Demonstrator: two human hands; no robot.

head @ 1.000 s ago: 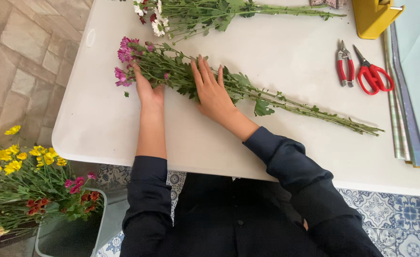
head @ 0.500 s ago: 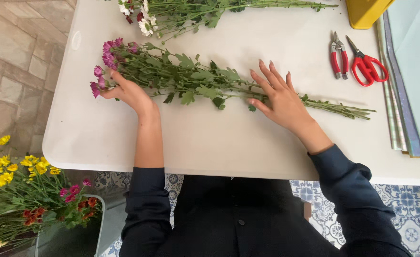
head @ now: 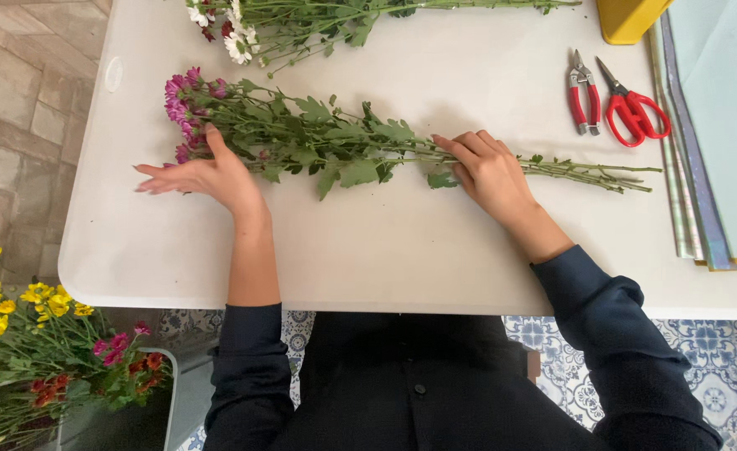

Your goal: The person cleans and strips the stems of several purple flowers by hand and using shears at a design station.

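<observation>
The purple-flowered stems [head: 335,146] are lying lengthwise across the white desk [head: 402,250]. The left hand [head: 206,174], open and flat, is steadying the blooms; the right hand [head: 489,171], fingers loosely curled, is pressing the stalks. Keeping stems parallel and pressure light is advisable.

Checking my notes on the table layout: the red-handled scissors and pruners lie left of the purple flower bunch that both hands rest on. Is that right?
Not quite. The head view shows the red-handled scissors and pruners right of the purple flower bunch, near its stem ends. Left hand and right hand do rest on it.
</observation>
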